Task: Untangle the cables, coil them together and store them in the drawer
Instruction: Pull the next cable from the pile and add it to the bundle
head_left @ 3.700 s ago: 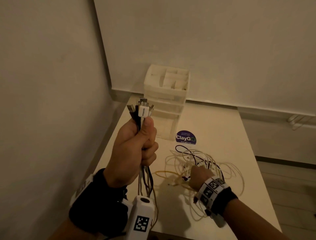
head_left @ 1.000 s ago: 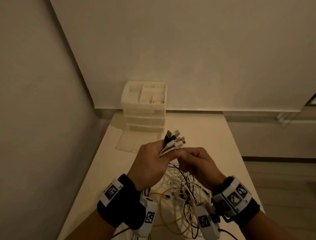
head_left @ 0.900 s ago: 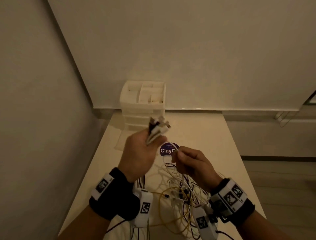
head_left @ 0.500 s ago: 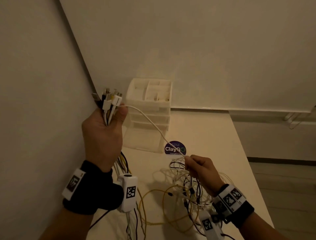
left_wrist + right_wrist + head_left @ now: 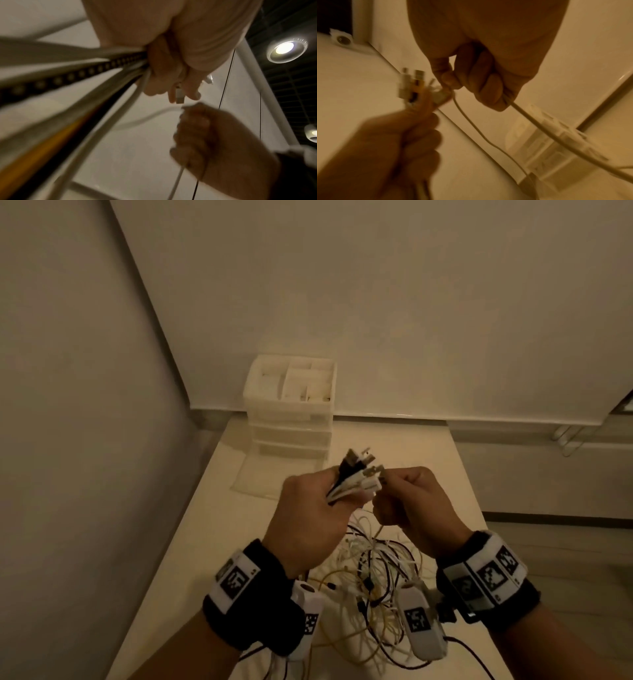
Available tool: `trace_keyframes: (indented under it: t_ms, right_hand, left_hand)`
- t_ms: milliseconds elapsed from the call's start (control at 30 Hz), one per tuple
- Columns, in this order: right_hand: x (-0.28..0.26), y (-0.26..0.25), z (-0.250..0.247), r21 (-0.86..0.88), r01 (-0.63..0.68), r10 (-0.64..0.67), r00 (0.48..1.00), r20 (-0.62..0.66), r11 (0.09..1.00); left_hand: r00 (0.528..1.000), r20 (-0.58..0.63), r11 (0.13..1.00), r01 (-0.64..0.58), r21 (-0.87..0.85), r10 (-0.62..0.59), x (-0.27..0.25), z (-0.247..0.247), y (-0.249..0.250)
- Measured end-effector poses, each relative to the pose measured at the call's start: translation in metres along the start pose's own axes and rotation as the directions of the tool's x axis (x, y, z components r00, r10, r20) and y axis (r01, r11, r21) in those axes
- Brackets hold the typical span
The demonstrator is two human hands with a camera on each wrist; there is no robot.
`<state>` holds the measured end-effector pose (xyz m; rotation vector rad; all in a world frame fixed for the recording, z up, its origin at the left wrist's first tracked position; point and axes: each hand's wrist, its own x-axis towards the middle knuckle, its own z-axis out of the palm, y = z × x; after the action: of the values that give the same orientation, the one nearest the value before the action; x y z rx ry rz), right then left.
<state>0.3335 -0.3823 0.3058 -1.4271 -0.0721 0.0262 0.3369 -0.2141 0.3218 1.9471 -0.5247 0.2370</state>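
My left hand grips a bundle of cable ends, white and black plugs fanning up past the thumb. Several cables, white, black and yellow, trail from the fist in the left wrist view. My right hand, close beside it, holds one white cable in its curled fingers, right by the plugs. Below both hands a tangle of white, black and yellow cables lies on the table. The white drawer unit stands at the back, its bottom drawer pulled out.
The cream table meets a wall on the left and one behind the drawer unit. Its right edge drops to the floor. A ceiling lamp shows in the left wrist view.
My left hand has come down from high on the left with the bundle, back to the middle. My right hand has risen from the tangle to meet it, and the white cable between them is no longer stretched.
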Motion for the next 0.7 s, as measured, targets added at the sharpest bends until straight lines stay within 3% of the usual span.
trace_keyframes:
  t_ms: [167,333,533,700]
  right_hand:
    - [-0.011,-0.003,-0.001,0.028,-0.001,-0.002,0.996,0.094,1.0]
    - [-0.015,0.023,0.004,0.039,0.044,-0.048,0.993,0.109,0.998]
    - [-0.028,0.089,-0.003,-0.352,-0.012,0.051,0.993,0.103,0.936]
    - [-0.007,0.105,-0.017,-0.567,-0.012,-0.036,0.997,-0.073,0.823]
  left_hand:
    - [0.996,-0.038,0.996,0.081,-0.028,-0.082,0.005,0.005,-0.011]
    - [0.976,-0.211,0.998,0.067,0.017,-0.062,0.016,-0.009,-0.005]
    - [0.874,-0.485,0.999,0.012,-0.038,-0.029,0.031,-0.053,-0.003]
    - [0.845,-0.535,1.0,-0.004,-0.019,-0.006,0.027,-0.07,-0.011]
